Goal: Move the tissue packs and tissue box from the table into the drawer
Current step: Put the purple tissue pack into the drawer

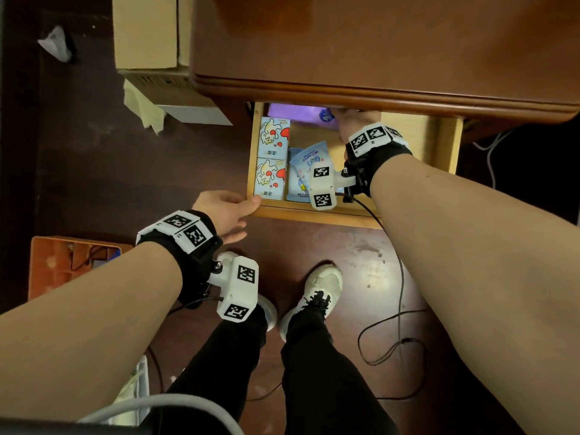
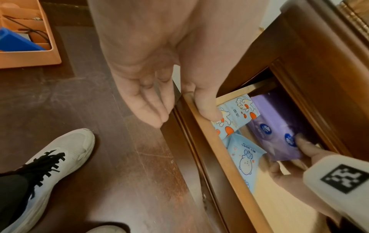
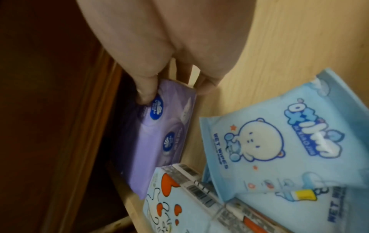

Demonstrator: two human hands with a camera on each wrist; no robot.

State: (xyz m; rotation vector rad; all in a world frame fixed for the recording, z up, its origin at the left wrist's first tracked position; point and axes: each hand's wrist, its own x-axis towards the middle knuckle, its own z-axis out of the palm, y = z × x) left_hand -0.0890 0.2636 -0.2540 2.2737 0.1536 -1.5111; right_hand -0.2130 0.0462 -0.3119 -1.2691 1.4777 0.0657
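The wooden drawer [image 1: 314, 215] stands pulled out under the brown tabletop. At its back lies a purple tissue pack [image 1: 292, 116] [image 3: 159, 141], partly hidden under the table edge. My right hand [image 1: 351, 116] [image 3: 175, 93] grips its right end, thumb on top and fingers round the end. Two light blue rabbit-print tissue packs [image 1: 272, 158] [image 2: 235, 113] lie along the drawer's left side. Beside them, blue wet-wipes packs [image 1: 306, 164] [image 3: 279, 141] overlap in the middle. My left hand [image 1: 249, 218] [image 2: 185, 118] is at the drawer's front left corner, thumb resting on the rim, fingers straight beside the front.
The tabletop [image 1: 376, 58] overhangs the drawer's back. The drawer's right half [image 1: 417, 139] shows bare wood. Cardboard boxes [image 1: 147, 32] stand left of the table. An orange tray [image 1: 62, 265] and loose cables [image 1: 400, 324] lie on the dark floor by my shoes [image 1: 317, 293].
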